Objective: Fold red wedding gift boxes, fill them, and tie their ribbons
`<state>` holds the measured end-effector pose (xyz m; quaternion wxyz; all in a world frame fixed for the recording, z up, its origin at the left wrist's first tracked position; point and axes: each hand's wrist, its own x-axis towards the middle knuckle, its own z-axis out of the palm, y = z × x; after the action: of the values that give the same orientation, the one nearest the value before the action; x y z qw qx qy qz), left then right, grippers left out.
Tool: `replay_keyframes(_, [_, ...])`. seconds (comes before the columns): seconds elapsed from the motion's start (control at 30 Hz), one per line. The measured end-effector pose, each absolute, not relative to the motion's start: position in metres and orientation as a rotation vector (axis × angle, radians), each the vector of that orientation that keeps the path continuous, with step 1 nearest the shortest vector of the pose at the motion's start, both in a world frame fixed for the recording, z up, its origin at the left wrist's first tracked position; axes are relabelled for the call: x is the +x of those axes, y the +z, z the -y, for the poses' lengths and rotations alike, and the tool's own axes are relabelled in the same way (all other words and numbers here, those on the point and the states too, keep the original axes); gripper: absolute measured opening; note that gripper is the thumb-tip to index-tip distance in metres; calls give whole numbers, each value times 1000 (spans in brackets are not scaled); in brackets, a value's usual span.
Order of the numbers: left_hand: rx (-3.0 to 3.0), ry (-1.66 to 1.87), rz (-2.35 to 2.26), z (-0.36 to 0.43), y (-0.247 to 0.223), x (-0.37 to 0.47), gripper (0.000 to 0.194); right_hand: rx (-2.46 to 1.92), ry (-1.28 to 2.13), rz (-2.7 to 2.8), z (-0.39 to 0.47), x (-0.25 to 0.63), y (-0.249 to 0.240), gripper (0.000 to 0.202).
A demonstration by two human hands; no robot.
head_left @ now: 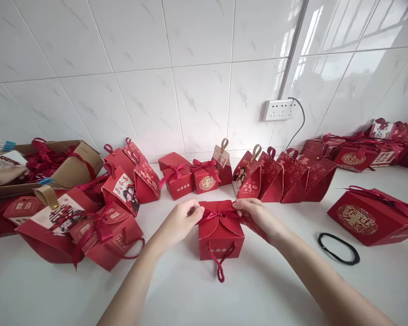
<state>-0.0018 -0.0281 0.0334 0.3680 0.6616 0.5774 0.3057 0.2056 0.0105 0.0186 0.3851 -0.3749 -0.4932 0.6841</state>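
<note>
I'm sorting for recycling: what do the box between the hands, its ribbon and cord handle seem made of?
Box: likely thin card, low-gloss, with crisp folds.
Ribbon: satin-like fabric, judging by its soft sheen.
Cord handle: probably textile, by its twisted strands; fibre unclear.

Two bare forearms reach in from the lower edge of the head view, the left forearm (pixel 132 280) slanting up and to the right, the right forearm (pixel 323 276) slanting up and to the left. The left hand (pixel 183 219) has its fingers curled in, thumb and index finger pinched together at the tips. The right hand (pixel 261 219) mirrors it, thumb and index finger also pinched, the other fingers bent beneath. The two hands are level with each other, apart, fingertips pointing inward, both wrists bare
</note>
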Motion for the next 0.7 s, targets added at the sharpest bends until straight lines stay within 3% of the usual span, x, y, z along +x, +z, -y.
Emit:
replay_keyframes(0.3, [1776,953,-1504,24,29,1,32,-945,1620,997,-8,192,12,40])
replay_keyframes(0.7, [1556,1083,-1337,14,20,-3,38,-902,1702,1313,-20,204,1,41])
